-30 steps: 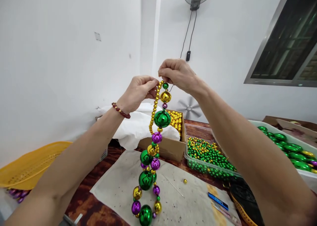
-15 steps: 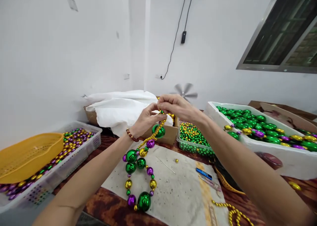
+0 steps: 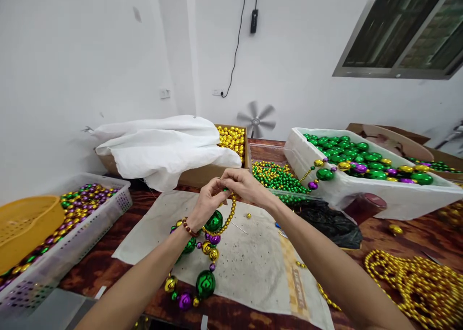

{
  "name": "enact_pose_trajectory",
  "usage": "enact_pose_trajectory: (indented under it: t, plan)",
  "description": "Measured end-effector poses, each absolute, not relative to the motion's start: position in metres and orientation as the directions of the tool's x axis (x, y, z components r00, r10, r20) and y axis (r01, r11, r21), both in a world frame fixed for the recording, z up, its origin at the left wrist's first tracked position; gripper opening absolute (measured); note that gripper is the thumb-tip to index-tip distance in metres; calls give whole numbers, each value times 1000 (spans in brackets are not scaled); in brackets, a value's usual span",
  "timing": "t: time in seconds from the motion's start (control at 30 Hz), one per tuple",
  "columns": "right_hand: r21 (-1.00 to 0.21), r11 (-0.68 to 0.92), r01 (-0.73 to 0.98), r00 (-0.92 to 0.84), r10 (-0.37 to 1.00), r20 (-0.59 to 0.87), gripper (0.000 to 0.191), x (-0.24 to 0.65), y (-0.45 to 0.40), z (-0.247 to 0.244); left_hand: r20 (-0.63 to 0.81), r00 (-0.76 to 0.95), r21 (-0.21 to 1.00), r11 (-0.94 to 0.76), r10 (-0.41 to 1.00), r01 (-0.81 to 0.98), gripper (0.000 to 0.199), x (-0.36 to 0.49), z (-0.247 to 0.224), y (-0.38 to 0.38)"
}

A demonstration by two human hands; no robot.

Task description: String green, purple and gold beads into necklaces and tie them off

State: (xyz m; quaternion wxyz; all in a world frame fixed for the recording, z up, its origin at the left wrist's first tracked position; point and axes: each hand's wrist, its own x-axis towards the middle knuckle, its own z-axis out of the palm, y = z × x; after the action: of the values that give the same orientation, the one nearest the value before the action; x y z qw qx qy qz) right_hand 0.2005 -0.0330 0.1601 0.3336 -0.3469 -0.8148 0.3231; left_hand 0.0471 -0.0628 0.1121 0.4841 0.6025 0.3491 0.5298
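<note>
Both of my hands meet above a pale cloth (image 3: 249, 267). The fingers of my left hand (image 3: 208, 202) are pinched on a bead strand (image 3: 205, 284) of green, purple and gold beads, its large beads hanging below that wrist. Close against it, my right hand (image 3: 244, 185) has its fingers closed at the strand's upper end, where small gold beads (image 3: 230, 216) loop down. A small green bead shows between the fingertips. A red-brown bead bracelet circles my left wrist. One loose gold bead (image 3: 249, 215) lies on the cloth.
Mixed beads fill a white basket (image 3: 125, 187) at left, under a yellow basket (image 3: 32, 224). Behind are a gold-bead box (image 3: 195, 175) under white fabric and a small-bead tray (image 3: 289, 195). At right are a foam box (image 3: 405, 199), black plastic bag (image 3: 329, 224) and gold chains (image 3: 415, 286).
The view has shifted, bringing the gold chains at right into sight. My hands sit lower in the picture, and the gold bead section now hangs in a rounded loop beneath my right hand.
</note>
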Motion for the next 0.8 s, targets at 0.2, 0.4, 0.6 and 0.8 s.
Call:
enact_pose_trajectory:
  t: [0.2, 0.4, 0.6, 0.8]
  plan:
    - [-773, 546, 323, -536, 779, 327, 17, 192, -35, 131, 158, 165, 985, -144, 974, -90, 21, 44, 87, -72]
    - [-800, 493, 342, -532, 803, 268, 16, 183, -38, 110, 49, 185, 982, -14, 982, -186, 26, 40, 63, -72]
    - [-992, 122, -39, -301, 945, 128, 26, 189, -39, 76, -10, 65, 977, 23, 998, -210, 26, 37, 47, -75]
    - [-937, 346, 56, -155, 930, 334, 22, 191, -95, 54, 4, 26, 991, -1, 1000, -132, 23, 33, 38, -74]
